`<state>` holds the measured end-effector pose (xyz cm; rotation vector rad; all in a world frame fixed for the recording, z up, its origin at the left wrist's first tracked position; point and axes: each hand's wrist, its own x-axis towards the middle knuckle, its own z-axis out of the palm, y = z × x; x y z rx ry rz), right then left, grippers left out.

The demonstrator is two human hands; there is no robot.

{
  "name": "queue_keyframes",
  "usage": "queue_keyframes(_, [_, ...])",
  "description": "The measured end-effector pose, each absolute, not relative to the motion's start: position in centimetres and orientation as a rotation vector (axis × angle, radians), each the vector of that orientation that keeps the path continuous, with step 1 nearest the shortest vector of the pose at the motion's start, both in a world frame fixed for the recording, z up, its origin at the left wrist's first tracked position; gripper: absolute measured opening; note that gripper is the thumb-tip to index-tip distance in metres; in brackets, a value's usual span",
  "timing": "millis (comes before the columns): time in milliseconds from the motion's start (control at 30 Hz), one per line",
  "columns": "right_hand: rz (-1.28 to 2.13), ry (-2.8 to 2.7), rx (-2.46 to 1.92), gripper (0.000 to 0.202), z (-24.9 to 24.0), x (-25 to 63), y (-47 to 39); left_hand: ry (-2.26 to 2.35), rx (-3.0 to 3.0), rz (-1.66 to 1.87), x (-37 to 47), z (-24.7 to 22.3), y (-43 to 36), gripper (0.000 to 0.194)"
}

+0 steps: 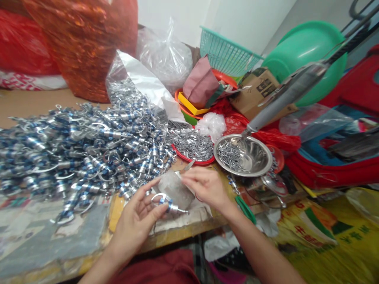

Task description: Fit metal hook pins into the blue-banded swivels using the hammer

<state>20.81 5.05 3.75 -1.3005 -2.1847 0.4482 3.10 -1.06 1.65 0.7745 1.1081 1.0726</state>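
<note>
Blue-and-silver fitting (pixel 170 206) is pinched between thumb and fingers of the left hand (pixel 137 215), above the tabletop's (pixel 183 236) near edge, its long axis running rightward and slightly toward the wearer, slim tip away from the palm. Left is the nearer of the hands, being in contact; the right hand (pixel 207 187), fingers narrowed on a small pointed tool (pixel 188 165), lies beyond and rightward, apart from the fitting. Behind are a cloudy block (pixel 173 184), heaped similar fittings (pixel 74 138), a red tray (pixel 189 159) and a steel bowl (pixel 254 161).
</note>
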Motion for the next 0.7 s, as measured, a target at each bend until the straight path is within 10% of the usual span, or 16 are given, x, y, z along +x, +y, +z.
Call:
queue_keyframes(167, [-0.086,-2.303,-1.971,0.025,2.6,23.5,13.7,1.046,0.823,0.977,2.6,1.9,-0.5,0.061])
queue_keyframes(700, [-0.092,-2.485,-1.872,0.028,1.0,25.6,16.0,1.038,0.817,1.094,2.3,0.1,0.0,0.056])
